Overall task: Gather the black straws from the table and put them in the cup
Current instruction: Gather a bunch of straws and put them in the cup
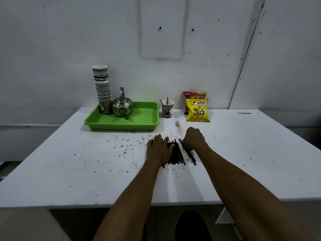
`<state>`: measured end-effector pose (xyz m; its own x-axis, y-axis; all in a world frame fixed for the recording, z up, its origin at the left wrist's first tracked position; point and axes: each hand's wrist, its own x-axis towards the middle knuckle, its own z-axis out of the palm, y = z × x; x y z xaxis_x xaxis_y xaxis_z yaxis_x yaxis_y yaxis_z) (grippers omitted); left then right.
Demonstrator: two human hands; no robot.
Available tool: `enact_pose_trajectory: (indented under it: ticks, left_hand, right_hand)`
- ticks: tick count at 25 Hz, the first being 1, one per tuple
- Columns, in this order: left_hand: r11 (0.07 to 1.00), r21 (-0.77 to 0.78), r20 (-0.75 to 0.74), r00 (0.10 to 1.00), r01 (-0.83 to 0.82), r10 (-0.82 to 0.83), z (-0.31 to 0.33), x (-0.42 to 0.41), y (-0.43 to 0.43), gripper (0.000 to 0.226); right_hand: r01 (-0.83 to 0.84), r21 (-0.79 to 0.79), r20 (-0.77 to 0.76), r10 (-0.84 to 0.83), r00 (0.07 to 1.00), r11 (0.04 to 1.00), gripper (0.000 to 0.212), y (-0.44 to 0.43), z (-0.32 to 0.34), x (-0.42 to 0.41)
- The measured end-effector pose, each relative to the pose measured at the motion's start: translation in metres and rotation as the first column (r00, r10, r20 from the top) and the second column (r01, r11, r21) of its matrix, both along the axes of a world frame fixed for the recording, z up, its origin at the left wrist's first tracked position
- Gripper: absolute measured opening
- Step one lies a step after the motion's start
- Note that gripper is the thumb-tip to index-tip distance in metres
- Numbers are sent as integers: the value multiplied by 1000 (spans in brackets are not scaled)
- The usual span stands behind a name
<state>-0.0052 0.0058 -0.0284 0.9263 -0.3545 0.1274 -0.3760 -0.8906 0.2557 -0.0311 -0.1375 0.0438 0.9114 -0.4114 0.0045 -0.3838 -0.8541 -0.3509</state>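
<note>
Black straws (pixel 177 154), green tray (pixel 139 123), yellow snack bag (pixel 197 110), white table (pixel 86 171).

My white table (pixel 69 171) looks matt and speckled with dark chips, and the black straws (pixel 177 153) on it look like smooth plastic. The kettle (pixel 122 106) is shiny metal and sits in a glossy green plastic tray (pixel 121 125). The cup (pixel 167 109) and the stack of cups (pixel 102 87) look like paper, and the snack bags (pixel 197 110) are shiny.

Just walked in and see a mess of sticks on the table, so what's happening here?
A person is gathering black straws on the white table. The left hand lies flat on the pile; the right hand curls over its other side. Behind, a paper cup already holds a few straws.
</note>
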Motion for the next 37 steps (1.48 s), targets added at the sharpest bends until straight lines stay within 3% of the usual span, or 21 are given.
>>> enact_pose_trajectory:
  ticks: [7, 14, 23, 27, 37]
  left_hand:
    - [1000, 10, -10, 1000, 0, 0, 0, 0, 0, 62]
    - [1000, 3, -4, 1000, 0, 0, -1, 1, 0, 61]
    - [1000, -18, 6, 1000, 1, -1, -1, 2, 1, 61]
    - [1000, 7, 3, 1000, 10, -10, -2, 2, 2, 62]
    - [1000, 4, 16, 1000, 9, -9, -3, 2, 2, 61]
  right_hand:
    - [0, 27, 15, 0, 1000, 1000, 17, 5, 2, 0]
    - [18, 196, 6, -20, 1000, 980, 45, 4, 4, -1]
    - [-5, 70, -20, 6, 1000, 998, 27, 12, 9, -7]
    - [0, -22, 3, 1, 1000, 1000, 35, 17, 7, -3]
    - [-11, 0, -39, 11, 999, 1000, 19, 14, 9, -5]
